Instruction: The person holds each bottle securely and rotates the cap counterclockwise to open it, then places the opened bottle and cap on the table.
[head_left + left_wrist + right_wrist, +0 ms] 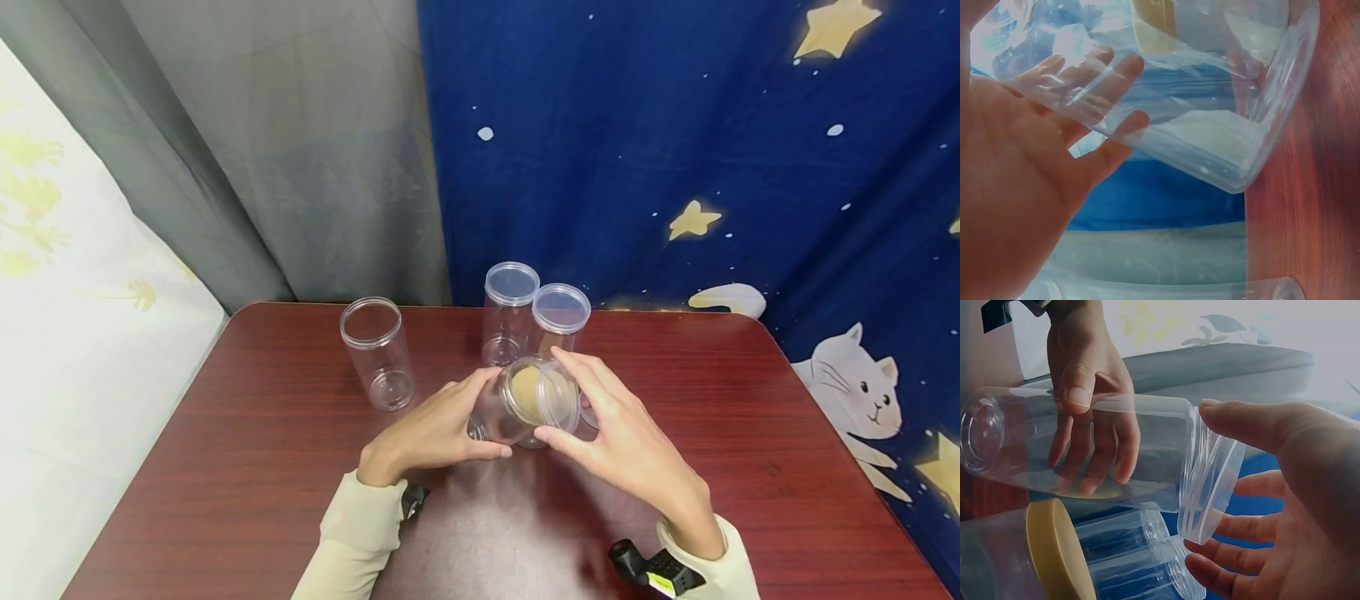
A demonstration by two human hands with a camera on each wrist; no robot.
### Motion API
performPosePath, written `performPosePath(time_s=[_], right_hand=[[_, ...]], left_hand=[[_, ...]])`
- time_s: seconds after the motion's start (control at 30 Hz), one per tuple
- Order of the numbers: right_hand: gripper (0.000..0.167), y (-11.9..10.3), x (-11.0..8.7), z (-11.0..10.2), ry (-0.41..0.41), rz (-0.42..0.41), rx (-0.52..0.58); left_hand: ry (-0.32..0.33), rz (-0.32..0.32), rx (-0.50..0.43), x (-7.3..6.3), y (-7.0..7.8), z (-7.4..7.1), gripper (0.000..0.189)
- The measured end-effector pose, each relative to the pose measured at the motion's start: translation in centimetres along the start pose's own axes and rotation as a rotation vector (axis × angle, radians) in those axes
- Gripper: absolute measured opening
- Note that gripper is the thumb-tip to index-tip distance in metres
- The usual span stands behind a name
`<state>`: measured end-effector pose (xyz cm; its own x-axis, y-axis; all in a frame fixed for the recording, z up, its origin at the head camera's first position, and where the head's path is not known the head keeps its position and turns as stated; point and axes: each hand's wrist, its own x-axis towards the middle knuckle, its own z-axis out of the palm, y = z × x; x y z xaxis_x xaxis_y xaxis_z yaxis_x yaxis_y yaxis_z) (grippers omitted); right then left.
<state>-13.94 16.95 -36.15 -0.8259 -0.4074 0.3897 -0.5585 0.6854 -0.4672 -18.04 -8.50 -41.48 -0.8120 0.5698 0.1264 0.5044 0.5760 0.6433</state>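
Observation:
A clear plastic jar (495, 421) lies tilted on its side in the air, its mouth to the right. My left hand (435, 429) holds the jar's body, thumb on one side and fingers on the other. In my right hand (626, 446), a clear round lid (1215, 497) is pinched between thumb and fingers. The lid sits slanted against the jar's mouth, its lower edge farther out in the right wrist view. Below the held jar stands a jar with a yellow lid (1060, 550), largely hidden by it in the head view.
Two clear jars with lids, one farther back (512, 287) and one nearer (562, 310), stand behind the hands. A lidless clear jar (375, 350) stands at the left. Part of a clear ring-shaped piece (590, 414) shows beside the right hand. Curtains hang behind the red-brown table (247, 467).

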Motion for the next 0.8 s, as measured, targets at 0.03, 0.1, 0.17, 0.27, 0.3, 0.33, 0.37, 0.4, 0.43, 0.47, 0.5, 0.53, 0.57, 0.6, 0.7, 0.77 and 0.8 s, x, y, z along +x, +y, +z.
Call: performPosePath(time_s=[0.03, 0.1, 0.17, 0.27, 0.3, 0.33, 0.37, 0.4, 0.43, 0.47, 0.5, 0.53, 0.57, 0.6, 0.7, 0.77, 0.8], right_hand=[[0.084, 0.1, 0.0, 0.0, 0.002, -0.003, 0.0], [0.084, 0.2, 0.1, -0.1, 0.005, -0.011, -0.001], [0.084, 0.4, 0.1, -0.1, 0.009, -0.018, -0.007], [0.083, 0.6, 0.1, -0.1, 0.012, -0.016, -0.015], [0.083, 0.7, 0.1, -0.1, 0.011, -0.015, -0.017], [0.083, 0.8, 0.1, -0.2, 0.011, -0.013, -0.019], [0.083, 0.9, 0.1, -0.2, 0.012, -0.009, -0.019], [0.083, 0.9, 0.1, -0.2, 0.011, -0.007, -0.021], [0.083, 1.0, 0.1, -0.2, 0.011, -0.003, -0.023], [0.083, 1.1, 0.1, -0.2, 0.01, 0.001, -0.025], [0.083, 1.2, 0.1, -0.2, 0.009, 0.007, -0.03], [0.083, 1.3, 0.1, -0.2, 0.009, 0.012, -0.035], [0.083, 1.4, 0.1, -0.3, 0.008, 0.019, -0.038], [0.083, 1.5, 0.1, -0.3, 0.007, 0.024, -0.04], [0.083, 1.8, 0.1, -0.4, 0.006, 0.034, -0.048], [0.082, 2.0, 0.2, -0.4, 0.004, 0.037, -0.05], [0.082, 2.1, 0.2, -0.4, 0.004, 0.037, -0.051]], left_hand=[[0.003, -0.006, -0.004, 0.0, 0.0, 0.0, 0.092], [0.007, -0.016, -0.006, 0.0, -0.1, -0.1, 0.093], [0.013, -0.022, -0.012, 0.0, -0.2, -0.1, 0.093], [0.025, -0.023, -0.019, 0.0, -0.3, -0.1, 0.093], [0.031, -0.018, -0.019, 0.0, -0.4, -0.1, 0.093], [0.038, -0.014, -0.017, 0.0, -0.4, -0.1, 0.093], [0.045, -0.011, -0.012, 0.0, -0.5, -0.1, 0.093], [0.051, -0.007, -0.008, 0.1, -0.6, -0.1, 0.093], [0.057, -0.003, -0.004, 0.1, -0.6, -0.1, 0.092], [0.065, 0.002, -0.001, 0.1, -0.7, -0.1, 0.092], [0.072, 0.006, 0.001, 0.1, -0.8, 0.0, 0.092], [0.078, 0.008, 0.001, 0.1, -0.8, 0.0, 0.092], [0.086, 0.014, 0.0, 0.1, -0.9, 0.0, 0.092], [0.093, 0.02, -0.001, 0.1, -0.9, 0.0, 0.092], [0.113, 0.035, -0.008, 0.2, -1.2, 0.1, 0.091], [0.126, 0.043, -0.01, 0.2, -1.3, 0.1, 0.09], [0.13, 0.041, -0.011, 0.2, -1.4, 0.2, 0.09]])
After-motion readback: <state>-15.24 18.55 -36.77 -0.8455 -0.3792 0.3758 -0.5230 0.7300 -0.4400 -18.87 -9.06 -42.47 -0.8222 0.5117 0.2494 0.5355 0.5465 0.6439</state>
